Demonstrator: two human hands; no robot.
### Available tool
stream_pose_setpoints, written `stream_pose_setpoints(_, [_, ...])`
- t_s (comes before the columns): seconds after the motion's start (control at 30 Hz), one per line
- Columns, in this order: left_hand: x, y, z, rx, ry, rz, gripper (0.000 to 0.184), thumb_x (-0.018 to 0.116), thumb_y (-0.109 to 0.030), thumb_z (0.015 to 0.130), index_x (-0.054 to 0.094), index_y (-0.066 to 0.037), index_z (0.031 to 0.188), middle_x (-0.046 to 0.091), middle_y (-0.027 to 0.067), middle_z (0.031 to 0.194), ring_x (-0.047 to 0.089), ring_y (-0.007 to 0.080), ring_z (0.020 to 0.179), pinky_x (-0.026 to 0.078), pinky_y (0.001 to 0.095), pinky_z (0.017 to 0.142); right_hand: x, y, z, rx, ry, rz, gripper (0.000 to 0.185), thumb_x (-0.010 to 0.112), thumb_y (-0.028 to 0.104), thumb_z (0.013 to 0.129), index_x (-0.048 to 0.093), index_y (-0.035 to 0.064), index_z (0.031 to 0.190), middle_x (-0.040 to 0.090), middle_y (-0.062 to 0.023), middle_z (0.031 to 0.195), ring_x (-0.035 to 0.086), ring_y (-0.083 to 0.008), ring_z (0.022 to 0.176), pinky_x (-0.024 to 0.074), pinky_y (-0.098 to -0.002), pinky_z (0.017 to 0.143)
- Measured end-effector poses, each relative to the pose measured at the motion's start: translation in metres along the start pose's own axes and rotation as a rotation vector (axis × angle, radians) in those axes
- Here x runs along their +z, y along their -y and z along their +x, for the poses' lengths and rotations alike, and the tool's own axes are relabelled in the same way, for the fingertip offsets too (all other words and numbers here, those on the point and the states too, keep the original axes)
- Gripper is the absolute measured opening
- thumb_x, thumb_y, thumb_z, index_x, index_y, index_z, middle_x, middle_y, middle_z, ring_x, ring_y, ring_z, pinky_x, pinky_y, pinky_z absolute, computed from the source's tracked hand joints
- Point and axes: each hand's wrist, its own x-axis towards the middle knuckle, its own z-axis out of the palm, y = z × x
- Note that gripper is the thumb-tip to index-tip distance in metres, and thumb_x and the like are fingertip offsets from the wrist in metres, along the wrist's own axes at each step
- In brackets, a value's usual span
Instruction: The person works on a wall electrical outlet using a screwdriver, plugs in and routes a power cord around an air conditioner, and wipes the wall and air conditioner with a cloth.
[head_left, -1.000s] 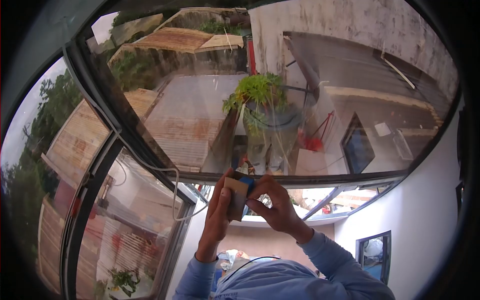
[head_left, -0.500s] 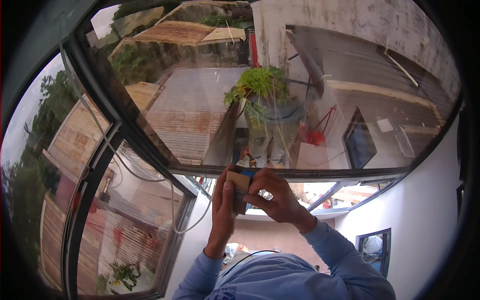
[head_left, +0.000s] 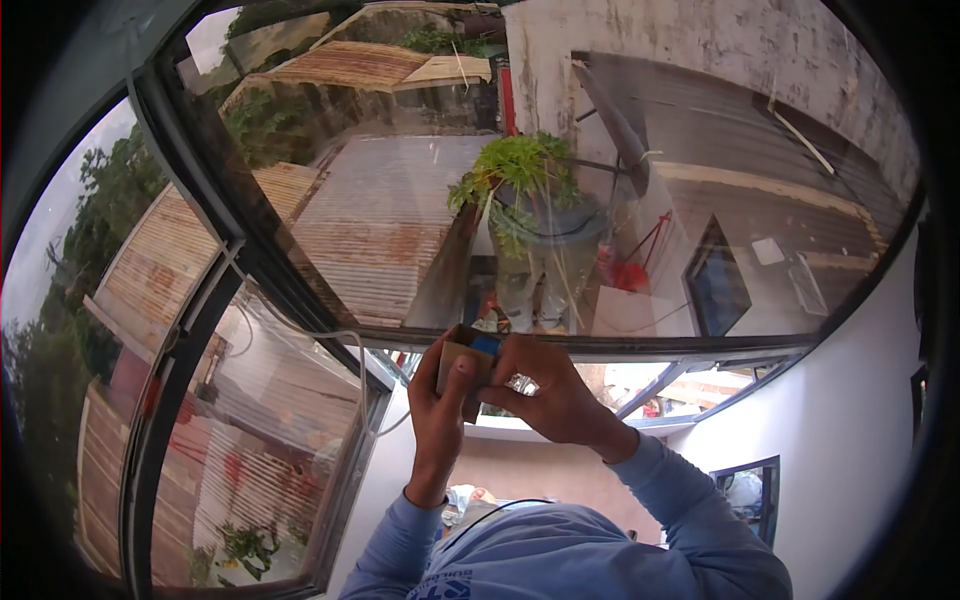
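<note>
My left hand is closed around a small brown box that looks like cardboard, its thumb pressed on the near face. The box is tilted, and a dark, open-looking side shows at its top. At the upper right of the box there is a small blue piece; whether it is inside or beside the box I cannot tell. My right hand is closed in a pinch at the box's right side, next to the blue piece. What its fingertips grip is hidden.
Large window panes with a dark frame stand right in front of the hands. A pale cable hangs at the left. Beyond the glass are rusty roofs and a potted plant. A white wall is on the right.
The box has turned in my left hand, so more of its dark upper side shows. Both hands have shifted slightly, and the right fingers stay at the box's right side.
</note>
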Motion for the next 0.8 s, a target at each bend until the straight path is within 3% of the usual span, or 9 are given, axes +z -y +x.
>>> stream_pose_setpoints(0.13, [0.001,0.001,0.0,-0.065,0.046,-0.095,0.049,0.064,-0.034,0.102,0.058,0.003,0.134,0.068,0.0073,0.112,0.065,0.0106,0.095,0.053,0.024,0.08,-0.007,0.002,0.002,-0.099,0.066,-0.102,0.02,0.076,0.014,0.092,0.06,0.0025,0.087,0.059,-0.0077,0.084,0.06,-0.019,0.079,0.0462,-0.0382,0.07])
stream_pose_setpoints(0.2, [0.002,0.002,0.001,-0.139,0.065,-0.153,0.041,0.057,-0.035,0.106,0.06,0.0,0.128,0.067,0.0031,0.106,0.064,0.0067,0.089,0.052,0.0231,0.076,-0.016,-0.003,0.006,-0.038,0.133,-0.062,0.02,0.075,0.015,0.094,0.06,0.0028,0.089,0.059,-0.0071,0.085,0.06,-0.0179,0.079,0.0467,-0.0369,0.07])
stream_pose_setpoints(0.37, [-0.005,-0.002,0.005,-0.228,0.132,-0.226,0.048,0.051,-0.04,0.107,0.051,-0.005,0.139,0.066,0.0031,0.102,0.062,0.0051,0.076,0.046,0.0196,0.053,-0.019,-0.016,0.004,0.322,0.047,0.329,0.013,0.069,0.01,0.099,0.057,0.0053,0.097,0.057,-0.0002,0.085,0.059,-0.0094,0.084,0.0499,-0.0276,0.078])
stream_pose_setpoints(0.5, [0.002,-0.006,0.004,-0.253,0.153,-0.293,0.056,0.053,-0.041,0.106,0.043,-0.005,0.148,0.064,0.0026,0.098,0.059,0.0051,0.067,0.035,0.0184,0.042,-0.013,-0.026,0.002,0.351,-0.084,0.338,0.015,0.07,0.011,0.098,0.057,0.0039,0.1,0.061,-0.0025,0.089,0.061,-0.0093,0.082,0.0508,-0.0265,0.076])
stream_pose_setpoints(0.6, [0.006,-0.002,0.001,-0.128,0.197,0.098,0.06,0.058,-0.038,0.105,0.04,-0.005,0.151,0.061,0.0003,0.093,0.054,0.0057,0.064,0.034,0.0181,0.046,-0.018,-0.022,0.008,0.129,-0.165,0.046,0.017,0.072,0.01,0.096,0.057,0.0034,0.1,0.062,-0.0035,0.087,0.061,-0.0095,0.081,0.0517,-0.0278,0.075])
stream_pose_setpoints(0.7, [-0.015,-0.003,0.005,-0.245,0.403,-0.04,0.06,0.063,-0.031,0.103,0.04,-0.004,0.152,0.06,-0.0008,0.101,0.046,0.0025,0.07,0.038,0.0193,0.058,-0.041,-0.017,0.01,0.137,-0.012,-0.081,0.03,0.082,0.018,0.087,0.06,0.0049,0.104,0.064,-0.0083,0.097,0.066,-0.0184,0.086,0.0527,-0.0315,0.077])
stream_pose_setpoints(0.8, [-0.025,-0.025,0.005,-0.491,0.321,0.097,0.063,0.066,-0.03,0.102,0.041,-0.001,0.151,0.06,0.001,0.108,0.052,0.0061,0.083,0.043,0.0211,0.068,-0.054,0.01,0.019,-0.286,-0.121,-0.553,0.053,0.088,0.03,0.078,0.06,0.0079,0.117,0.064,-0.0107,0.11,0.066,-0.0277,0.097,0.0551,-0.0381,0.081])
